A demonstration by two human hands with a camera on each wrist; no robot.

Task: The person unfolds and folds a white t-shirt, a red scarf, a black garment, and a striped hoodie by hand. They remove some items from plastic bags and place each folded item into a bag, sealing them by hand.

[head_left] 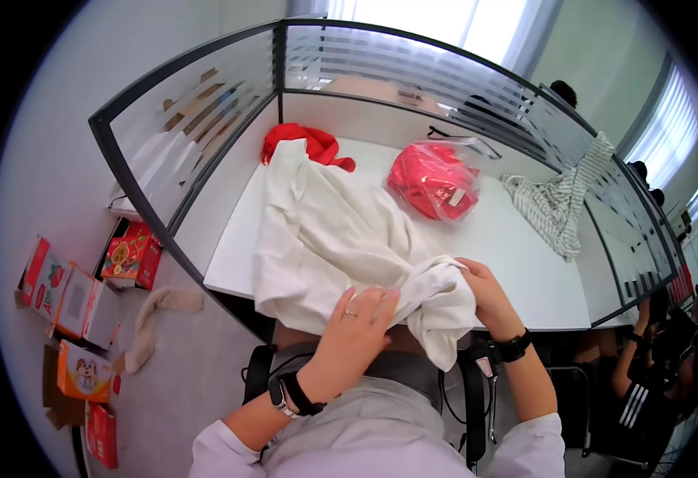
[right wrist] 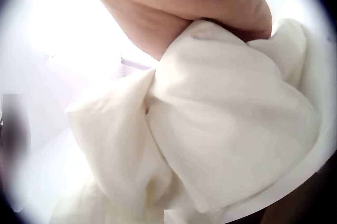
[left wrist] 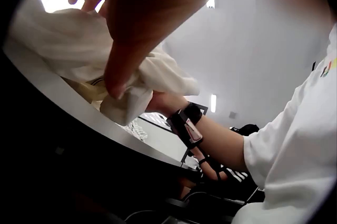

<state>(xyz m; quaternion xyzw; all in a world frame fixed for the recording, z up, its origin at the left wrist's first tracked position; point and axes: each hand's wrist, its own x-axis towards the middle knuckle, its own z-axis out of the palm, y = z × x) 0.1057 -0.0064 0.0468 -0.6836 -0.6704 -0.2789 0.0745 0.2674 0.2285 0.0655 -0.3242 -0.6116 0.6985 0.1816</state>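
Closest to the camera are two white sleeves, each wrist wearing a black strap; just beyond them both hands work at the near edge of the table. The left hand lies over a bunched fold of the white garment, its fingers spread on top, one of them with a ring; the left wrist view shows the thumb set against the same fold from below, so the cloth is nipped between thumb and fingers. The right hand is just beside it, its fingers curled in and clenched around a thick wad of the same cloth; the right wrist view shows this wad filling the palm.

The garment lies across the left part of the table; its near end hangs over the edge toward the person's lap. I judge it light, soft and limp; it should sag and crumple wherever it is not supported, and it looks neither fragile nor slippery; a better hold would be at a hem, seam or shoulder, the hands apart, rather than in the loose middle.

Farther on, a red garment in a clear bag rests on the table, apart from the white one; a red cloth lies partly under the white garment's far end; a striped shirt lies at the right and climbs onto the partition. On the floor at the left are coloured cartons.
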